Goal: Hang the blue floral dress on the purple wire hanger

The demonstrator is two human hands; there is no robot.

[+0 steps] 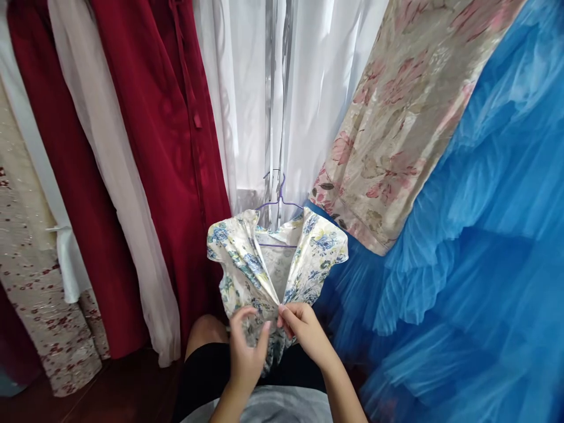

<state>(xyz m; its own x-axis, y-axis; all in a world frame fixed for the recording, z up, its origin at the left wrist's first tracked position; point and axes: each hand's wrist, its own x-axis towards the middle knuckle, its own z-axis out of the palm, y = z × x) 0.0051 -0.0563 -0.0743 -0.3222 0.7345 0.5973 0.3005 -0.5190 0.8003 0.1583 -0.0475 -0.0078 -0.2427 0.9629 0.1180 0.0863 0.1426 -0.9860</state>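
Observation:
A white dress [324, 247] with blue and yellow flowers hangs before me on a purple wire hanger [280, 200], its deep V neckline open at the top. At the point of the V, my right hand [299, 326] pinches the front edges of the cloth between thumb and fingers. My left hand [247, 343] is just to the left, over the dress front, with thumb and fingers apart and nothing between them. The lower part of the dress drops between my legs and is partly hidden by my hands.
Dark red gowns [154, 117] and a pale sheer cloth [110, 158] hang on the left. White curtain-like fabric [247, 88] with grey ribbons is behind the hanger. On the right hang a beige floral garment [396, 129] and a blue tulle gown [484, 264]. Dark floor [127, 388] shows lower left.

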